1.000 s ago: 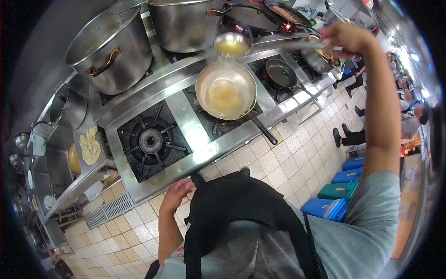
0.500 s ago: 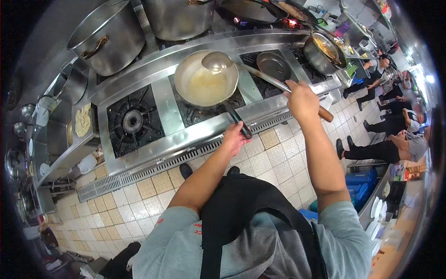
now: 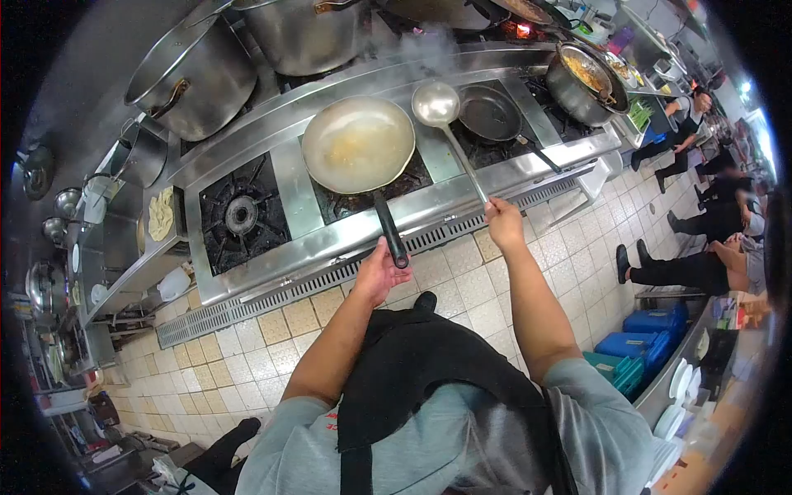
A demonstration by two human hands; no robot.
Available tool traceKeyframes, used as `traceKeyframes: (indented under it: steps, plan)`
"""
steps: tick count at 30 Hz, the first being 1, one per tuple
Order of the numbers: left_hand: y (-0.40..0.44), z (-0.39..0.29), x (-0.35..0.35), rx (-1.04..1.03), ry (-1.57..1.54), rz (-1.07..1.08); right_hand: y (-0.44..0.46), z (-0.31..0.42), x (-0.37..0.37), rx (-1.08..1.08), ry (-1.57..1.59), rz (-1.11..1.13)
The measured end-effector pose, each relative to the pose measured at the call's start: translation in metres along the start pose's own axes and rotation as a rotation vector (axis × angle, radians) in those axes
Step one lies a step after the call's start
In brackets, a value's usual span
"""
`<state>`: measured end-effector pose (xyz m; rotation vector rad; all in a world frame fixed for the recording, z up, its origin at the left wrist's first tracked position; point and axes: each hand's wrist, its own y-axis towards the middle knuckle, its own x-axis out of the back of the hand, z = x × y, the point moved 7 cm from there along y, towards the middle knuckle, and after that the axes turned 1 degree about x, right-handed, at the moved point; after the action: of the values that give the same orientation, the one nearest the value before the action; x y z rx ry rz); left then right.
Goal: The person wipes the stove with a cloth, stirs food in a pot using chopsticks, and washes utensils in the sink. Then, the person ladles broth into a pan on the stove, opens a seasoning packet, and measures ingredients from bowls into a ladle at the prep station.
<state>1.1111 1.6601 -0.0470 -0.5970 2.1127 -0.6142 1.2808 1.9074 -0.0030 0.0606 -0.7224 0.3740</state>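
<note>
A light-coloured frying pan (image 3: 359, 136) rests on a burner of the stove, with a small amount of yellowish liquid in its middle. My left hand (image 3: 382, 271) is at the end of the pan's black handle (image 3: 389, 227), its thumb and fingers apart and not wrapped round it. My right hand (image 3: 505, 223) grips the long handle of a steel ladle (image 3: 436, 104). The ladle's round bowl is just right of the pan, above the stove top. Beside it, a small dark frying pan (image 3: 488, 114) sits on the neighbouring burner.
Large stock pots (image 3: 194, 78) stand along the back left. A pot with orange food (image 3: 582, 82) is at the far right, and a flame (image 3: 521, 30) burns behind. A bare burner (image 3: 241, 214) lies left. Co-workers (image 3: 689, 128) are along the right side.
The ladle has moved out of the pan to its right. My right hand has come down and left. My left hand has loosened from the pan's handle and lies lower.
</note>
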Motion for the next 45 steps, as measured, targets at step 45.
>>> traceKeyframes:
  steps: [45]
  plan:
    - [0.143, 0.082, 0.118, 0.302, 0.314, 0.167, -0.813, -0.104, 0.060, -1.094, -0.068, -1.060]
